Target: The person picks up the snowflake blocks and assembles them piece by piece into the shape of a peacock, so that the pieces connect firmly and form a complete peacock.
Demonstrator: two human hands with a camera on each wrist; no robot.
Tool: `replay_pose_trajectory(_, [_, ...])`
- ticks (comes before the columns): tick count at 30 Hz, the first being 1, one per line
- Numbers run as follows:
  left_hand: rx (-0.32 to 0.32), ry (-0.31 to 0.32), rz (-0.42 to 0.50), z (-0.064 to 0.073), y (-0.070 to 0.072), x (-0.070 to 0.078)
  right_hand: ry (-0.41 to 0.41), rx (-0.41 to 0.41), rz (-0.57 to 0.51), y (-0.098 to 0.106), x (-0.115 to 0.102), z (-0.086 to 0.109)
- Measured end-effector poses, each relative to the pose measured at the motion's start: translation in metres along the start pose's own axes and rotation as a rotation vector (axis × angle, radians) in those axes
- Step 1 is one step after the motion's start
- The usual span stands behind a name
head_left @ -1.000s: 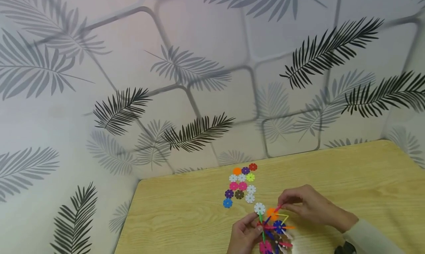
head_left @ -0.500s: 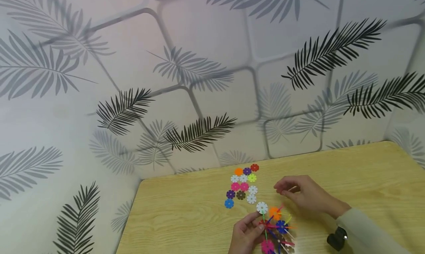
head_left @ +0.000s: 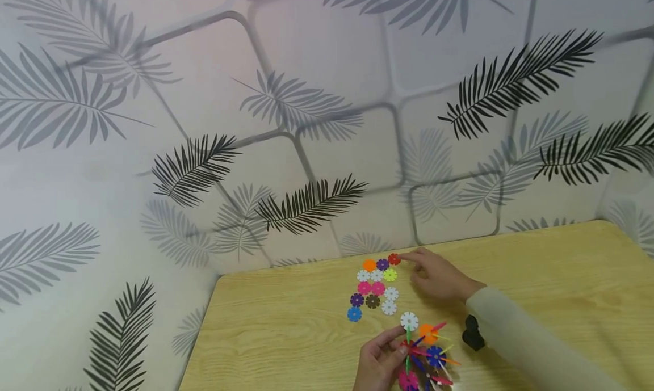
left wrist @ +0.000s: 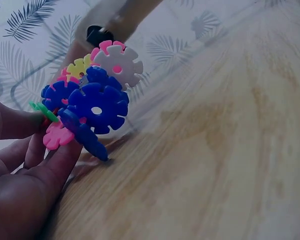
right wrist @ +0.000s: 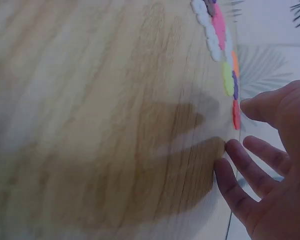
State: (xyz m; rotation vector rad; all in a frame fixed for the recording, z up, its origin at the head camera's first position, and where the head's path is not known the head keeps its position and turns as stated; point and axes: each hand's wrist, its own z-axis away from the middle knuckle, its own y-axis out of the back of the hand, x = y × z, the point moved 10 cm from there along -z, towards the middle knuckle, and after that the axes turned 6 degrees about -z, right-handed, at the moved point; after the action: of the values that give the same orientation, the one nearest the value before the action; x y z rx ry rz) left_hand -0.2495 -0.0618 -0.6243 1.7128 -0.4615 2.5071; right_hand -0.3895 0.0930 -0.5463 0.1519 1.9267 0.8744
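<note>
My left hand (head_left: pixel 377 361) pinches a cluster of interlocking notched plastic discs (head_left: pixel 435 356) low over the table. The cluster is many-coloured; its white disc (head_left: pixel 409 321) sticks out at the top. Seen from the left wrist, blue discs (left wrist: pixel 107 111) and a pale disc (left wrist: pixel 117 65) stand at odd angles past the fingers. At the back of the table my right hand (head_left: pixel 438 274) reaches a loose red disc (head_left: pixel 394 259), a fingertip at its right edge. In the right wrist view the right hand's fingers are spread and relaxed beside that red disc (right wrist: pixel 236 115).
Loose flat discs lie in rows left of the right hand, among them an orange disc (head_left: pixel 369 265), a yellow disc (head_left: pixel 390 274) and a blue disc (head_left: pixel 354 314). The wooden table (head_left: pixel 276 323) meets a leaf-patterned wall (head_left: pixel 327 124) behind.
My right hand has let go of the pink disc on the cluster and moved up and left to the red disc. The left hand keeps holding the cluster in nearly the same place.
</note>
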Motion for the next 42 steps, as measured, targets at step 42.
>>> replay_pose_trajectory(42, [0.038, -0.228, -0.047, 0.000, 0.002, 0.015, -0.104, -0.040, -0.229, 0.026, -0.022, 0.060])
